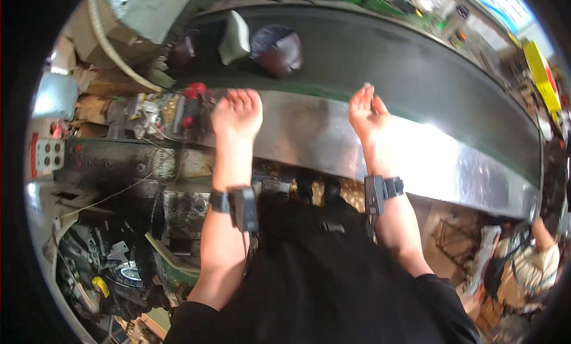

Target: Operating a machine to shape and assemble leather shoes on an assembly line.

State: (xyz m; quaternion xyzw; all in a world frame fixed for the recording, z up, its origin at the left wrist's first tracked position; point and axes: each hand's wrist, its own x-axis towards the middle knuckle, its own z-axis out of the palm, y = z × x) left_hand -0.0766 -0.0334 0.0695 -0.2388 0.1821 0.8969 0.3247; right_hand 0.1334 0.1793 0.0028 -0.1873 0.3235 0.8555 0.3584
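Note:
My left hand (237, 113) is held palm up above the shiny metal ledge (297, 121). Its fingers curl loosely upward and the bare palm shows, with nothing in it. Farther right, my right hand (369, 113) hovers at the ledge's far edge, fingers stretched out and thumb apart; it appears to hold nothing. Beyond both hands runs a dark, belt-like surface (369, 52). On it lie a dark maroon, shell-like piece (278, 51), a pale pointed piece (235, 37) and a smaller dark piece (183, 46), all blurred and apart from my hands.
Red-handled items (193, 91) and small clutter lie left of my left hand. A pale hose (104, 37) hangs at the upper left. A yellow box (542, 76) stands far right. Another person's arm (542, 234) shows at lower right. Tools and scraps (128, 272) fill the lower left.

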